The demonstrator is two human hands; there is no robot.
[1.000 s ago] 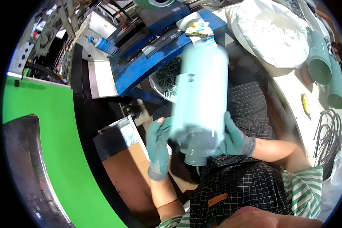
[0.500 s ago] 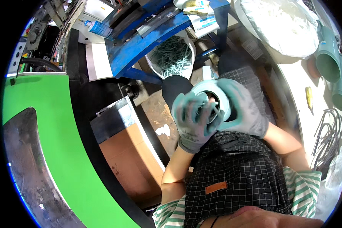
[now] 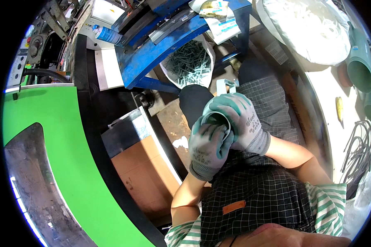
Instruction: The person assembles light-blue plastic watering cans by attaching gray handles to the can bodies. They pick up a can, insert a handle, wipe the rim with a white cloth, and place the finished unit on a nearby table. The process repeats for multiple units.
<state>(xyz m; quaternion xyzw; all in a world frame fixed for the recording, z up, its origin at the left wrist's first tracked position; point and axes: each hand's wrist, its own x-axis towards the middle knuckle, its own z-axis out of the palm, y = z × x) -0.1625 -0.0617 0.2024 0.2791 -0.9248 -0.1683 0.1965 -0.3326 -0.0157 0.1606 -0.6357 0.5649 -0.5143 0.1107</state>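
Observation:
Both my hands wear grey gloves with green-coated fingers. Between them is a pale green plastic tube-shaped part [image 3: 219, 118], its round opening tilted toward me. My right hand [image 3: 246, 122] wraps around the far right side of it. My left hand [image 3: 210, 149] closes on the near rim, with fingertips bent into the opening. Whether those fingertips pinch anything small inside cannot be seen. A squarish pale green loop [image 3: 219, 87] juts out beyond the hands, seemingly belonging to the same part.
Beyond my knees, a white-lined bin [image 3: 211, 68] of grey-green strips stands beside a blue bench [image 3: 142, 61]. At right, a pale table [image 3: 323, 92] bears green tubes [image 3: 360, 72], a yellow-handled tool [image 3: 339, 109] and dark cords [image 3: 356, 148]. A cardboard box [image 3: 142, 168] sits left, beside a green surface [image 3: 70, 152].
The tube part has tilted, and both hands have come closer together. My right hand has moved left over its far side; my left hand has dropped slightly and curled at the near rim.

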